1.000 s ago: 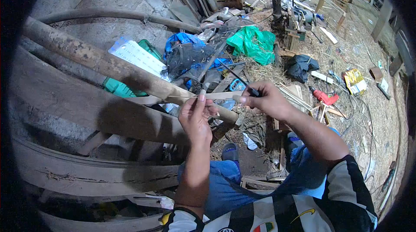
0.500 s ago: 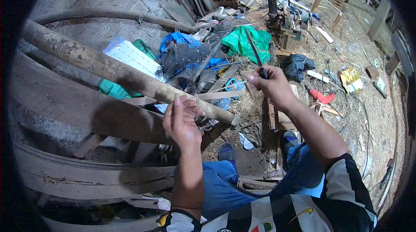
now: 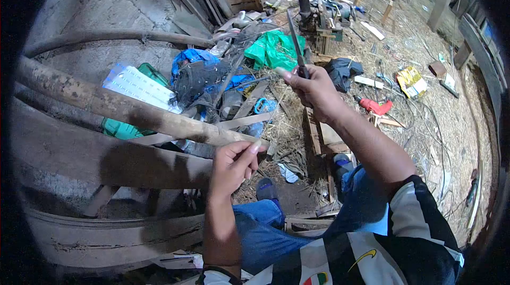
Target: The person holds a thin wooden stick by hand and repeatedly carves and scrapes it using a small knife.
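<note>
My right hand (image 3: pixel 319 93) is closed around the dark handle of a knife (image 3: pixel 294 38), whose long, narrow blade points up and away from me. Lower and to the left, my left hand (image 3: pixel 234 167) has its thumb and fingertips pinched together. A thin strand (image 3: pixel 270 121), hard to make out, seems to run up from that pinch toward the right hand. Just behind the left fingers lies the end of a long wooden pole (image 3: pixel 133 108), which slants in from the left. Whether those fingers touch the pole I cannot tell.
Wide boards (image 3: pixel 85 144) lie below the pole. Beyond it are a green plastic bag (image 3: pixel 273 50), blue plastic (image 3: pixel 194 60) and other clutter. A red drill (image 3: pixel 376 106), a black bag (image 3: pixel 343 72) and a yellow packet (image 3: pixel 411 82) sit on the straw-littered ground at right.
My left hand has turned and closed from a spread position into a pinch, moving toward the pole's end. My right hand still grips the knife, and the view has shifted right.
</note>
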### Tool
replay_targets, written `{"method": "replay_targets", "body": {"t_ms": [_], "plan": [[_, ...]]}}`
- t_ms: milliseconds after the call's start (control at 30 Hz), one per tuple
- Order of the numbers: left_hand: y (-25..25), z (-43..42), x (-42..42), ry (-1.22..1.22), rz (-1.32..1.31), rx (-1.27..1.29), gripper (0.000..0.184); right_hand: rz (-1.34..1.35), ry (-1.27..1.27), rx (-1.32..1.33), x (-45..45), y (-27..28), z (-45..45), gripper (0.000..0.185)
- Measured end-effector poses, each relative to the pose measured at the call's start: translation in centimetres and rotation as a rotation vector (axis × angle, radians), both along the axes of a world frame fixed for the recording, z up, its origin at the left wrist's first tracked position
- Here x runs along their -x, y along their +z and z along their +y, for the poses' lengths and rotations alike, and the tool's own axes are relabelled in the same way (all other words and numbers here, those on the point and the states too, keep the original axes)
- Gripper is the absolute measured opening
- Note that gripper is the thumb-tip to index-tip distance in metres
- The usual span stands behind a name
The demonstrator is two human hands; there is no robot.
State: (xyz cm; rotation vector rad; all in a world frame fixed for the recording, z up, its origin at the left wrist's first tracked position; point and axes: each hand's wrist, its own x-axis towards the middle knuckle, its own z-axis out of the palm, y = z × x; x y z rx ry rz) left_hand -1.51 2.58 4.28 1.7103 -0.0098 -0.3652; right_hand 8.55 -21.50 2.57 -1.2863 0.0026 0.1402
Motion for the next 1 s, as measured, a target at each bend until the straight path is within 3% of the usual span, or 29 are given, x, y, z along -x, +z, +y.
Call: {"method": "replay_targets", "body": {"t_ms": [67,167,233,300,333,367,533,633,867,1000], "plan": [[-0.4,-0.5,0.1,-0.012,-0.037,-0.014,0.024,-0.041,0.035,0.098,0.2,0.3,0.0,0.026],[-1.5,-0.6,-0.1,0.038,-0.147,-0.010,0.023,-0.223,-0.039,0.104,-0.1,-0.3,0.1,0.026],[-1.6,-0.6,-0.1,0.102,-0.218,-0.004,0.021,-0.196,-0.072,0.054,0.3,0.1,0.2,0.031],[-1.3,-1.0,-0.3,0.227,-0.225,0.158,0.026,-0.319,-0.099,-0.028,0.7,0.0,0.5,0.035],[-1.0,-1.2,-0.3,0.236,-0.232,0.158,0.026,-0.328,-0.068,0.079,1.6,0.5,0.4,0.039],[-1.0,-1.4,-0.3,0.243,-0.234,0.153,0.026,-0.500,-0.087,0.233,2.0,0.5,0.8,0.038],[-1.0,-1.8,-0.2,0.267,-0.265,0.150,0.026,-0.661,0.078,0.744,4.1,0.7,1.8,0.031],[-1.0,-1.9,-0.1,0.280,-0.267,0.146,0.025,-0.831,0.086,0.844,4.5,0.4,2.4,0.030],[-1.3,-1.7,0.1,0.221,-0.273,0.267,0.021,-0.888,0.073,0.919,5.0,0.3,2.8,0.026],[-0.7,-1.7,0.4,0.187,-0.238,0.205,0.023,-0.978,0.051,0.995,5.0,0.0,2.9,0.028]]}}
